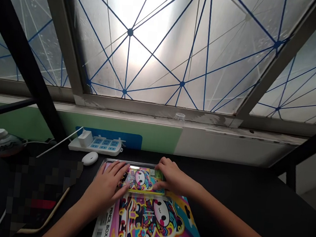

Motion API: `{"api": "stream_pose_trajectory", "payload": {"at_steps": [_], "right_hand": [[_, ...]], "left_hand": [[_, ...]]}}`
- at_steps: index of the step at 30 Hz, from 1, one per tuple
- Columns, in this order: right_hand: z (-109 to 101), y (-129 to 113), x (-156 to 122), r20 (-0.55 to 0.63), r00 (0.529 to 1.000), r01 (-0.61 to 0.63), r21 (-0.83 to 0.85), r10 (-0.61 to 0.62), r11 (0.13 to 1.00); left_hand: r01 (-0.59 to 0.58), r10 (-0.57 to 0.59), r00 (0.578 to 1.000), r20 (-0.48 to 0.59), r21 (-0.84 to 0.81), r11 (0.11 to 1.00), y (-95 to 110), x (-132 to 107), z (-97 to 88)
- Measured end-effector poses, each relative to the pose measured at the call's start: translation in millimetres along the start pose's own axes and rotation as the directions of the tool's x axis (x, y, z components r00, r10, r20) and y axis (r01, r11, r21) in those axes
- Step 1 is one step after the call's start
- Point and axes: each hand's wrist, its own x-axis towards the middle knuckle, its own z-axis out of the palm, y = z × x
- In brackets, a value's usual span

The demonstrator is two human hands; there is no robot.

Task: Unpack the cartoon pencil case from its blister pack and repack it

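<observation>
A colourful cartoon pencil box (143,179) lies on the black desk (245,201), just beyond its printed sleeve marked PENCIL BOX (150,222). My left hand (106,186) lies flat on the box's left part, fingers stretched over it. My right hand (173,177) curls over the box's right end, fingers bent round its far edge. A clear tray rim (114,161) shows behind the box.
A white power strip with a charger (96,144) lies at the back by the wall, a white mouse (89,158) next to it. A white-capped bottle (3,142) stands at far left. Cables and a blurred patch fill the left side. Black frame bars slant overhead.
</observation>
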Motion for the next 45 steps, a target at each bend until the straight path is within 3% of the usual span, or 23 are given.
{"api": "stream_pose_trajectory", "payload": {"at_steps": [6, 10, 14, 16, 19, 21, 25, 29, 31, 33, 36, 41, 45], "right_hand": [[3.1, -14.6, -6.8, -0.168, 0.985, -0.042, -0.004, 0.041, 0.999], [18.5, -32.3, -22.8, -0.297, 0.951, -0.085, -0.003, 0.08, 0.996], [37.9, -43.4, -35.8, -0.518, 0.854, -0.006, -0.098, -0.046, 0.995], [38.8, -47.9, -40.0, -0.586, 0.797, 0.028, -0.204, -0.144, 0.979], [29.6, -58.9, -52.8, -0.636, 0.729, 0.009, -0.358, -0.251, 0.934], [24.9, -68.7, -71.4, -0.652, 0.708, -0.014, -0.397, -0.271, 0.918], [38.6, -81.3, -125.7, -0.598, 0.749, 0.051, -0.378, -0.286, 0.924], [68.7, -76.8, -160.4, -0.476, 0.828, 0.137, -0.339, -0.295, 0.931], [79.4, -74.6, -164.2, -0.448, 0.868, 0.096, -0.268, -0.212, 0.959], [85.7, -74.4, -163.6, -0.419, 0.906, -0.017, -0.161, -0.053, 0.987], [89.9, -74.8, -162.1, -0.361, 0.922, -0.161, -0.03, 0.139, 0.986], [78.8, -67.8, -160.6, -0.285, 0.936, -0.202, 0.04, 0.205, 0.979], [43.2, -59.7, -146.2, -0.176, 0.965, -0.174, 0.121, 0.193, 0.977]], "left_hand": [[0.028, -0.029, 0.998, -0.051, -0.023, 0.999, 4.4, 0.8, -16.1], [0.047, -0.045, 0.99, -0.132, 0.01, 0.999, -5.9, -4.3, -30.9], [0.073, -0.083, 0.991, -0.109, -0.089, 0.993, -24.6, -14.7, -43.0], [0.009, -0.028, 0.991, -0.129, -0.148, 0.989, -26.5, -21.0, -49.5], [-0.146, 0.094, 0.943, -0.318, -0.144, 0.979, -13.6, -36.1, -58.5], [-0.179, 0.104, 0.899, -0.424, -0.139, 0.974, 1.5, -52.3, -59.4], [-0.221, 0.123, 0.882, -0.455, -0.168, 0.961, 27.6, -92.0, -37.9], [-0.087, -0.004, 0.956, -0.293, -0.296, 0.951, 36.1, -117.2, -8.2], [-0.001, -0.071, 0.979, -0.192, -0.35, 0.937, 35.0, -120.8, -2.9], [0.059, -0.109, 0.988, -0.111, -0.376, 0.925, 32.3, -120.7, -3.5], [0.084, -0.109, 0.993, -0.048, -0.377, 0.922, 28.5, -118.7, -6.5], [0.133, -0.159, 0.987, -0.028, -0.423, 0.896, 29.9, -118.9, -2.1], [0.207, -0.238, 0.971, -0.008, -0.467, 0.86, 34.4, -120.0, 1.6]]}}
